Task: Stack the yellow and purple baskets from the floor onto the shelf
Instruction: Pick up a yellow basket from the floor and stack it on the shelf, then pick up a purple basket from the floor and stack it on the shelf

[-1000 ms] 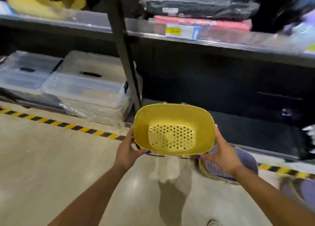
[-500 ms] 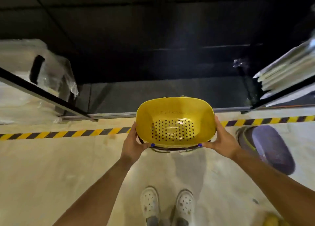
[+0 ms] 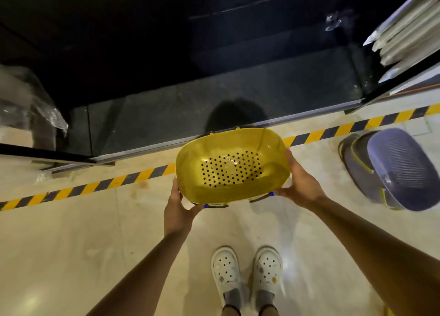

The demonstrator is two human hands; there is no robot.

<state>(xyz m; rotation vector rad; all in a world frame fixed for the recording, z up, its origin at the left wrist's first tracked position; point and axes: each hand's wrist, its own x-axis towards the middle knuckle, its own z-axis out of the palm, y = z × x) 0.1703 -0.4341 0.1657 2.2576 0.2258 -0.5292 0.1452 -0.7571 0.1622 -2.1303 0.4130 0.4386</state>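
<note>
Gripping a yellow basket [image 3: 232, 168] between left hand [image 3: 177, 211] and right hand [image 3: 298, 184] at mid-frame, a person faces the dark, seemingly bare bottom shelf [image 3: 214, 101], while purple baskets [image 3: 395, 168] wait on the floor [image 3: 71, 232] at right.

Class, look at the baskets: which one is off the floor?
The yellow basket, held between both hands; the purple basket lies overturned on the floor.

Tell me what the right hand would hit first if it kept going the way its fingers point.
The right hand already touches the yellow basket. Its fingers point toward the dark bottom shelf; that way looks free, though depth is unclear.
</note>
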